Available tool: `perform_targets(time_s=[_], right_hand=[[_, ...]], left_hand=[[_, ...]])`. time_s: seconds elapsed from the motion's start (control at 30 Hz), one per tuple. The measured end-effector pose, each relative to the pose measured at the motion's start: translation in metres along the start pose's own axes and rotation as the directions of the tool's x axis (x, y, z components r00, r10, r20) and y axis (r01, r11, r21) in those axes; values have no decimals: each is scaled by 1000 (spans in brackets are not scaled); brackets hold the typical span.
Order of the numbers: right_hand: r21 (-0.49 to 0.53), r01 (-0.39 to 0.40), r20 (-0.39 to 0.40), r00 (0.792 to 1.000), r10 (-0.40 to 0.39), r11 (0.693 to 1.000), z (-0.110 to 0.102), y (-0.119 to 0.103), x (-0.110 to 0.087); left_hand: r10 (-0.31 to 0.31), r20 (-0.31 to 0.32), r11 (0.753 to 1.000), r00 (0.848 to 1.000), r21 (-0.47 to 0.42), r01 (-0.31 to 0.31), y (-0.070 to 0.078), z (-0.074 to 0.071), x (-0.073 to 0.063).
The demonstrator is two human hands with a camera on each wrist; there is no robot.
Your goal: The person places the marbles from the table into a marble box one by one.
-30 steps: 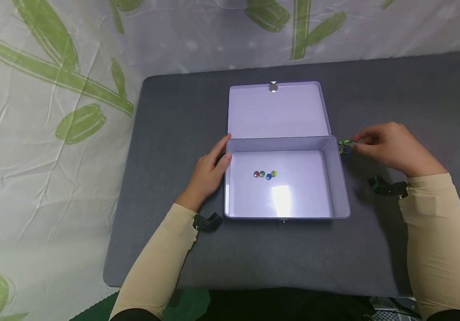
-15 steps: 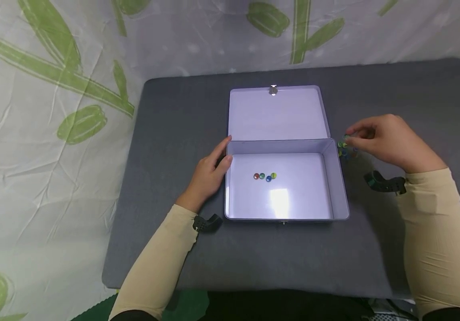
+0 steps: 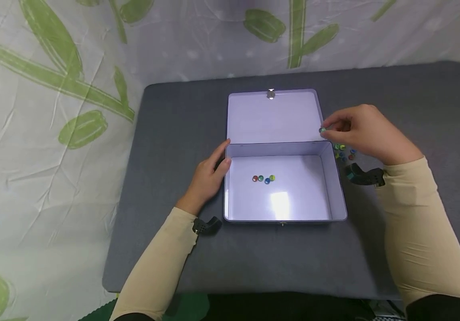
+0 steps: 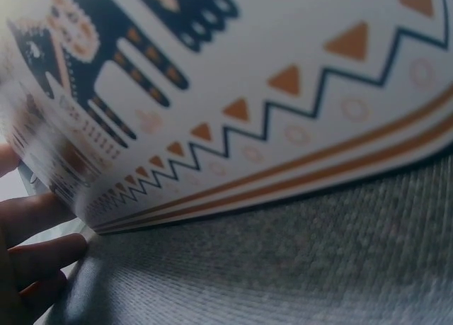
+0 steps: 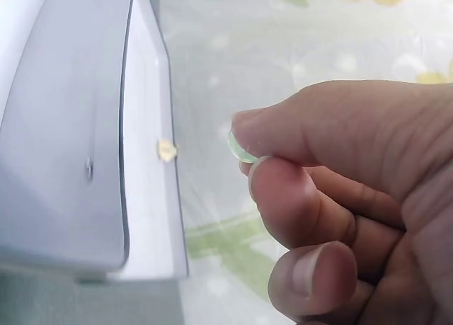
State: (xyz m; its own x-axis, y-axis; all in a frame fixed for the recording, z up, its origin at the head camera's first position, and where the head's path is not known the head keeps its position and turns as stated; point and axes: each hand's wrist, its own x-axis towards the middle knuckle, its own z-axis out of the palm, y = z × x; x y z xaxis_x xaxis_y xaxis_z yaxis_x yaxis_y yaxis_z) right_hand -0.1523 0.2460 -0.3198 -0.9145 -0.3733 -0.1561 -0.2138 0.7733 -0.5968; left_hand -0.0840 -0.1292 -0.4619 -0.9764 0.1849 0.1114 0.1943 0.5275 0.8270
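One glass marble, greenish and clear, is now away from its group: half a second ago the right hand is above the loose marbles right of centre, and now it is a little to the left, at the right edge of the open lid. Its thumb and fingertips pinch this marble. By my judgement, the picking up is done and the setting down is not yet done. Inside the hinged box, in the middle of the frame, four marbles lie in the same short row as before, so the count there does not grow yet. The left hand, fingers stretched, rests at the box's left side, unchanged, probably to steady it
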Motion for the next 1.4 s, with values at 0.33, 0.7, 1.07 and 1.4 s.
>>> perform_targets(time_s=[0.33, 0.7, 1.07, 1.4], right_hand=[[-29, 108, 3, 994, -108, 994, 9, -32, 15], [10, 196, 26, 980, -197, 980, 23, -58, 30], [29, 266, 98, 958, -268, 963, 46, -71, 38], [62, 263, 135, 953, -269, 963, 70, -57, 48]], left_hand=[[16, -14, 1000, 1000, 0, -16, 0, -2, 2], [20, -10, 1000, 1000, 0, -20, 2, 0, 4], [34, -18, 999, 999, 2, -34, 5, 4, 5], [45, -5, 999, 999, 30, -45, 7, 5, 9]])
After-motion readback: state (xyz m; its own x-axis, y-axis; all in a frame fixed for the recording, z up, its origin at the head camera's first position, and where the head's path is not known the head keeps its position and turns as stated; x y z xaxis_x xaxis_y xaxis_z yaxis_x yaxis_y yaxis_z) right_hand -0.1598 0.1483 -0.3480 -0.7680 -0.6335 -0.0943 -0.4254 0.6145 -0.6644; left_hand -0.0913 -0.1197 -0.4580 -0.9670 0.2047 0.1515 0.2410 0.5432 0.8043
